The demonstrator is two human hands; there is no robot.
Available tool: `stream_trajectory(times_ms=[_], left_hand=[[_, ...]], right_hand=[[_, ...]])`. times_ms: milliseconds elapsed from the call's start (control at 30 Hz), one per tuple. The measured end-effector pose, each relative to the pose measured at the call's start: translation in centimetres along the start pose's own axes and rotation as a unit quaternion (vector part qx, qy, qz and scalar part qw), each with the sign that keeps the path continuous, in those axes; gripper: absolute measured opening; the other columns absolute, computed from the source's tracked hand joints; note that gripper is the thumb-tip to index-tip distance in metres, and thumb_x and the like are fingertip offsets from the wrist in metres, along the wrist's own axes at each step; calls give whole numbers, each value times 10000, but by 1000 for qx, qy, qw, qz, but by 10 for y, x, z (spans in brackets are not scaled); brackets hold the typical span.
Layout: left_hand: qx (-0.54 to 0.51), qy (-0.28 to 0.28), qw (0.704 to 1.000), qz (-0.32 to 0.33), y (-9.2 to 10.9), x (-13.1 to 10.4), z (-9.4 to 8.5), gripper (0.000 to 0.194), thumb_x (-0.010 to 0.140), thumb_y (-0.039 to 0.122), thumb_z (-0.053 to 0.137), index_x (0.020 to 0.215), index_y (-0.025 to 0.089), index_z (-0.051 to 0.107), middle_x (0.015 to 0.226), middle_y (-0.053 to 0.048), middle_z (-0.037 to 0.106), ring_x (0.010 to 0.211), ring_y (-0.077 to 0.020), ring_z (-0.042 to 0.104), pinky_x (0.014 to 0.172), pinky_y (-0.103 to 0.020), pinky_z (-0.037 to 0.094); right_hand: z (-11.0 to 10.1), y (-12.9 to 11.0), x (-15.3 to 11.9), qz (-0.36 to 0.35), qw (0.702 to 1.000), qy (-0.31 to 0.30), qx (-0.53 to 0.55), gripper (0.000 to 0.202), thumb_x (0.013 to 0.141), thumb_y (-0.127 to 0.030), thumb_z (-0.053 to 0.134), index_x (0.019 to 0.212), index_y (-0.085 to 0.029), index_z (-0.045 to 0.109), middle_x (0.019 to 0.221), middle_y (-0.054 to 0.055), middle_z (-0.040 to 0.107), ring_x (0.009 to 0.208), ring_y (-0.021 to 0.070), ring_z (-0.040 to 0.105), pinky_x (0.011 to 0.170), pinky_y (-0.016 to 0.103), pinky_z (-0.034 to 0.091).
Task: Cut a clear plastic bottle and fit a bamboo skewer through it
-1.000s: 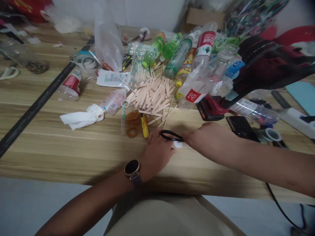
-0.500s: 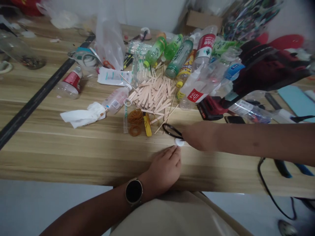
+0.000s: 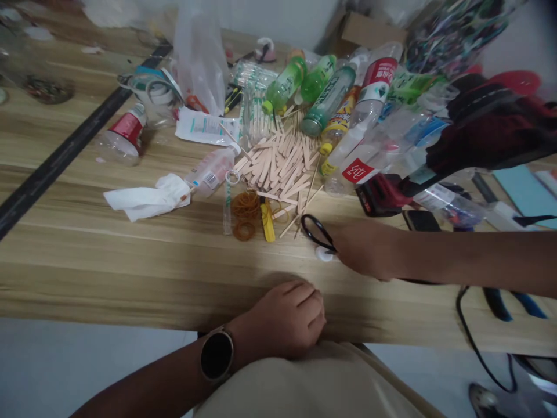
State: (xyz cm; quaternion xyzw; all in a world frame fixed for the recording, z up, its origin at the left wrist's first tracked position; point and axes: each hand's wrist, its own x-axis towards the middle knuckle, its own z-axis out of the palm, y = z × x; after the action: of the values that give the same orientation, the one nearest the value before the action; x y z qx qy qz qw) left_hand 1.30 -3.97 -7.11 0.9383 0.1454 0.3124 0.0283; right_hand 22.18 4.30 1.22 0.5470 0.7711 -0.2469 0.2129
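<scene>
My right hand (image 3: 365, 248) reaches in from the right, its fingers closed around a looped black cable (image 3: 317, 232). Part of that cable shows below the wrist and trails off to the right. Just under the loop, on the wooden table, lies a small round white cap (image 3: 324, 254). My left hand (image 3: 285, 316), with a round watch (image 3: 216, 355) on its wrist, rests near the front edge, fingers curled in. The inside of that hand is hidden, so I cannot tell whether anything is in it.
Beyond my hands lie flat wooden sticks (image 3: 281, 162), rubber bands (image 3: 244, 212) and a yellow cutter (image 3: 267, 222). Several plastic bottles (image 3: 328, 98) and a red-and-black power tool (image 3: 474, 133) crowd the back right. White tissue (image 3: 150, 197) is at left; blue-handled pliers (image 3: 513, 303) at right.
My left hand has drawn back from the white cap toward the table's front edge, and its fingers have curled in. My right hand still grips the black cable. The view has shifted slightly.
</scene>
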Motion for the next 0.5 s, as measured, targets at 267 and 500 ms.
stream_trajectory(times_ms=[267,500], left_hand=[[-53,59,993,-84,-3,-4,-20,333,995,165,471,675,191,559,622,-1,600,595,-154,530,555,-304,388],[-459,43,653,-601,-23,18,-41,433,1017,534,260,875,216,517,639,31,544,485,-119,425,461,-249,337]], right_hand=[[0,1,-18,-113,955,29,-274,296,762,138,564,777,-132,684,650,65,683,585,193,608,581,342,227],[-4,16,-53,-317,817,312,-366,331,972,-7,386,862,-156,660,746,60,686,623,193,577,638,352,335]])
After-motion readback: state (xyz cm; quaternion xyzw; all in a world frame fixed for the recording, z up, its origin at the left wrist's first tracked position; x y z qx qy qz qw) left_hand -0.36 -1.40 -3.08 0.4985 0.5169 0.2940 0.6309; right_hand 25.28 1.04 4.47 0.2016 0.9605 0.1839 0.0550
